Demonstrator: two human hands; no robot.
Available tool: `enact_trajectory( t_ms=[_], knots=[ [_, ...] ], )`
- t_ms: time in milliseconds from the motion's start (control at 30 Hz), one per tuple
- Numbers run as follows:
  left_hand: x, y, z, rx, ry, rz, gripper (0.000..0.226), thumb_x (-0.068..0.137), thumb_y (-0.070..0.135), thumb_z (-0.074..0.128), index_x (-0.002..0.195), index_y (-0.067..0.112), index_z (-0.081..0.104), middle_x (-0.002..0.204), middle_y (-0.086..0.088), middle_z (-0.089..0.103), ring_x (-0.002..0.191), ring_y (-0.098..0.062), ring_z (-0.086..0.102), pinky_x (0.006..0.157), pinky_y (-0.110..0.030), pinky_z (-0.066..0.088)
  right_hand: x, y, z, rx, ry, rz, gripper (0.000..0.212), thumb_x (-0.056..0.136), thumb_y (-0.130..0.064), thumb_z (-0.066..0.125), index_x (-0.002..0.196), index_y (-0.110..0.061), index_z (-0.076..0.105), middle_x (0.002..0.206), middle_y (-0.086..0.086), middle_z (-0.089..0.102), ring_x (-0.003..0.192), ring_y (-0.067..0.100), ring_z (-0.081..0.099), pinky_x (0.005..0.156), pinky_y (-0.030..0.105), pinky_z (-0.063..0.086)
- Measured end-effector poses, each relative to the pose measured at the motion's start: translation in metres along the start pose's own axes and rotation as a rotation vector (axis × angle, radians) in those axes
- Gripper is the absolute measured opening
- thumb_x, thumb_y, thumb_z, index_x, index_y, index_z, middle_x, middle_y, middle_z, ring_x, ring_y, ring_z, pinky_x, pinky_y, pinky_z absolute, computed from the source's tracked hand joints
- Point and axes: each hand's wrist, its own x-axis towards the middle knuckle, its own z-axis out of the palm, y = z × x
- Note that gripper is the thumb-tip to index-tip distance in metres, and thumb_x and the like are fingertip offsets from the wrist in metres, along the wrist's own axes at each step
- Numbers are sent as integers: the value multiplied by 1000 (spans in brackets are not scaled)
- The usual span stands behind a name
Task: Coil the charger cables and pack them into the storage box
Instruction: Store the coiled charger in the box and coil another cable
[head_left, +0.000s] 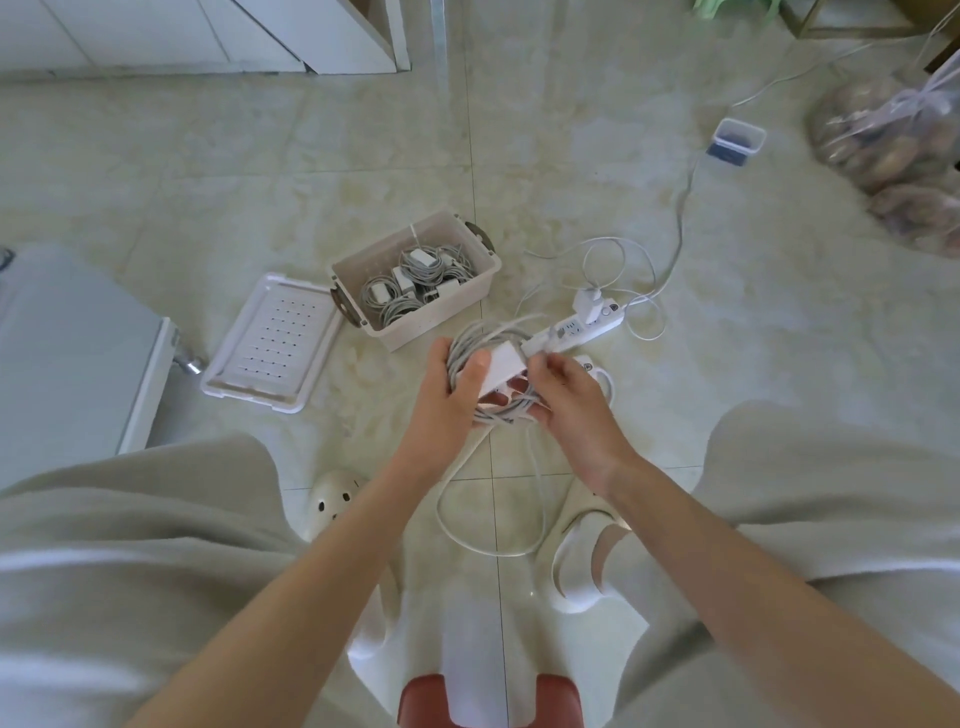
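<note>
Several coiled chargers (415, 283) are laid in the storage box (431, 326), far left of the hands; another cable coil (465, 345) is gripped by the left hand (457, 387) and pinched by the right hand (569, 397), a loop (488, 543) hanging uncoiled; a charger (589, 304) plugged into the power strip (571, 331) is judged still to be packed.

Left hand (452, 400) — fingers mostly hidden behind the cable coil (460, 345). Upper right, plastic bag (893, 140) blurred and clipped by the edge — contents unreadable. Red stool (488, 701) cut off at bottom. Chargers (415, 283) in storage box (431, 325) too tangled to count.
</note>
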Motion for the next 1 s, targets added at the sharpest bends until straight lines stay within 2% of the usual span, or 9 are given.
enact_trajectory(
  t_ms=[133,267,367,533,600,700,767,900,1000],
  knots=[
    [21,-12,-13,-54,-70,-117,10,98,28,45,104,21,47,109,-9,58,89,-26,68,70,-41,59,19,-1,-3,-177,-26,-15,43,85,-31,63,122,-13,50,119,4,61,109,15,61,94,31,50],
    [39,-19,-24,-36,-207,-213,23,90,36,50,108,21,49,110,-6,61,92,-23,67,71,-38,59,36,-5,-9,-286,-178,35,29,82,-27,67,109,-19,58,102,-2,67,87,2,67,72,16,53],
    [50,-22,-37,50,-293,-213,35,82,43,53,108,20,49,106,-5,61,87,-21,66,72,-34,58,47,-1,-6,-355,-93,30,46,74,-24,76,114,-13,56,106,2,65,95,12,65,81,23,53],
    [53,-37,-35,90,-103,-148,16,92,36,57,101,24,51,103,-8,63,92,-27,67,74,-44,58,49,1,5,-451,-50,-50,29,81,-24,71,106,-18,59,89,-12,63,82,4,61,68,4,46],
    [53,-39,-27,39,-3,-107,8,94,28,53,96,21,49,94,-3,63,84,-26,66,71,-39,58,54,1,9,-412,17,-16,41,81,-28,71,117,-18,55,99,-11,61,94,7,60,78,7,45],
    [58,-31,-14,-13,99,-42,3,98,17,47,95,17,46,89,2,59,73,-3,65,61,-18,53,65,0,17,-108,66,166,72,79,-29,73,137,-4,39,127,5,56,114,16,56,102,26,41],
    [67,-24,-7,-13,159,12,8,99,17,46,103,12,44,93,4,56,72,9,61,64,-13,49,72,-3,25,70,2,194,57,84,-27,67,129,3,49,120,14,63,105,18,63,98,28,46],
    [96,-11,-7,142,149,109,12,100,20,42,105,10,35,96,4,50,79,9,53,69,-8,43,95,-18,41,53,-26,138,40,84,-30,66,116,-5,60,88,3,69,80,12,66,88,30,52],
    [126,-1,-21,377,-11,103,19,101,25,37,110,10,31,95,6,51,81,2,52,66,-6,41,126,-26,44,97,13,109,41,83,-28,68,116,-5,60,95,4,69,85,14,67,87,33,53]
  ],
)
